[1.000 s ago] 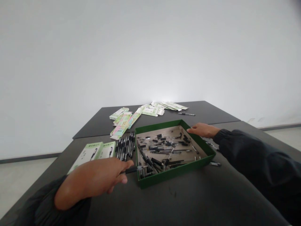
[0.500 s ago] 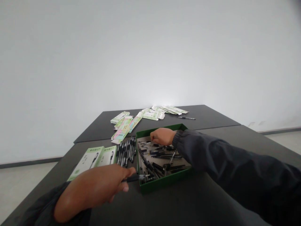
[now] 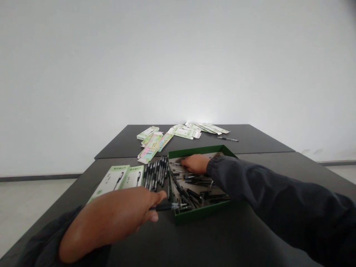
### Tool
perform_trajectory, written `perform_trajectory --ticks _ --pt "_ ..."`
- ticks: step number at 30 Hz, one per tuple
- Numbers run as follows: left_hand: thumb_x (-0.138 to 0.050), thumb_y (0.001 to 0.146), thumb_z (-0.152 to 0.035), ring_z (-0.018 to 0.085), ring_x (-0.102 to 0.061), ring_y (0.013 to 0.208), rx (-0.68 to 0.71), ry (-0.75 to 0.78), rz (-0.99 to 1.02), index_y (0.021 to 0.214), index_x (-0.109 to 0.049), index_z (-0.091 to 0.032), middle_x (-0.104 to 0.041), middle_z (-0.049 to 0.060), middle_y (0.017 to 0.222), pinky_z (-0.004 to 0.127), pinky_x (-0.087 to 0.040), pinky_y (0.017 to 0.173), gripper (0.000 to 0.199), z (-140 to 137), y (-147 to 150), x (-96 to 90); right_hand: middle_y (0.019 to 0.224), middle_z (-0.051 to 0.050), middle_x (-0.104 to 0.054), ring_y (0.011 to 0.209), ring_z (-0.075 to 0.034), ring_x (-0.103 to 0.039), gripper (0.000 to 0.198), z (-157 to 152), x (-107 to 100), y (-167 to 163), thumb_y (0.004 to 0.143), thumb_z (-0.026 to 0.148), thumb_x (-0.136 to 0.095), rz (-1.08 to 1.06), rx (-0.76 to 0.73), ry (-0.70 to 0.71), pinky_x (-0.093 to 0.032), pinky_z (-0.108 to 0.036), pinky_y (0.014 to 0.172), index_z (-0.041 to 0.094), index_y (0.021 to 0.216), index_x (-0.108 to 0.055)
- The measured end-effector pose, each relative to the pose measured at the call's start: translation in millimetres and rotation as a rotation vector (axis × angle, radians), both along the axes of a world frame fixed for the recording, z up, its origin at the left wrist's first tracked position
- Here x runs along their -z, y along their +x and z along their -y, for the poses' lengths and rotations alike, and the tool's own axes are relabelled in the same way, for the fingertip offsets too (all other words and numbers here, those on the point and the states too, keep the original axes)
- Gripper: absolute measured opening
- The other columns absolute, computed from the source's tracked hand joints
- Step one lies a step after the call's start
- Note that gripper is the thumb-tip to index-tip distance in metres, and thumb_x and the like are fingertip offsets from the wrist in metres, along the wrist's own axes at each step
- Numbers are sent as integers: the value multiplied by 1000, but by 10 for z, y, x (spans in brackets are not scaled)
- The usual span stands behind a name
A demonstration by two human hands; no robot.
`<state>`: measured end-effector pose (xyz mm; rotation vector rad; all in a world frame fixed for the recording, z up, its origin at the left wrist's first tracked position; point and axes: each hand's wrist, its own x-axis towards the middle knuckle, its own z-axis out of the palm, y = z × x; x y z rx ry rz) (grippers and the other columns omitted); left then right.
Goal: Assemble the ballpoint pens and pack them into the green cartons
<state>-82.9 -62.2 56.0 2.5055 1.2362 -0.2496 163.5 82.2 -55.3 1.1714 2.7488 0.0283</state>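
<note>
My left hand [image 3: 144,207] is closed round a black pen [image 3: 164,207], whose clear tip end points right over the near left corner of a green-sided box [image 3: 205,212]. Inside that shallow box lie many loose black pen parts [image 3: 183,193], jumbled together. My right hand [image 3: 196,163] reaches down into its far left part, fingers pinched among small pieces; what they hold, if anything, is hidden. Left of the box a row of black pens [image 3: 155,172] lies side by side. Two green-and-white pen boxes [image 3: 112,180] lie beside that row, partly behind my left hand.
Flattened green, white and pink cartons [image 3: 151,148] are spread over the far table section, with more folded cartons [image 3: 211,128] near the wall. One single pen [image 3: 228,139] lies at the far right. A seam crosses the dark table [image 3: 264,163].
The view has shifted slightly, so everything on the table sits further right. My right hand stays low in the box, fingers still pinched. My left hand keeps hold of the pen.
</note>
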Motion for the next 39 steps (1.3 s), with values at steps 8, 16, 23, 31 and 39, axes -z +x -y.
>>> perform_trajectory --ticks 8,16,23,31,39 --pt "-42 84 -37 18 -58 56 -10 -34 -36 123 -53 -26 -64 2 70 25 -42 52 42 4 45 -51 94 -6 -65 87 -19 -59 25 -111 -146 175 86 26 -40 -33 -21 6 -38 -26 68 21 95 -63" --pt "-40 85 -34 19 -59 60 16 8 -72 125 -51 -26 -65 3 75 26 -42 54 43 -7 -35 42 94 -5 -65 84 -19 -58 23 -63 -79 139 84 28 -44 -33 -33 39 -37 -25 64 22 97 -61" --pt "-42 83 -30 17 -58 56 21 34 -58 123 -53 -28 -64 1 72 25 -44 55 41 -6 -10 35 92 -7 -64 75 -20 -59 26 -64 -31 77 88 30 -38 86 -136 109 -37 -27 58 23 102 -59" --pt "-44 82 -32 16 -57 51 12 34 10 118 -57 -28 -63 -1 65 25 -45 56 39 13 -54 36 89 -8 -62 72 -18 -55 19 -70 -49 76 80 24 -46 -14 -117 18 -36 -26 61 19 96 -57" --pt "-39 83 -35 15 -56 50 15 -14 -13 123 -54 -22 -65 1 67 24 -43 51 45 -1 -27 -8 55 6 -32 42 -7 -23 11 -15 -241 347 79 27 -36 -1067 363 -694 -23 -20 41 20 71 -35"
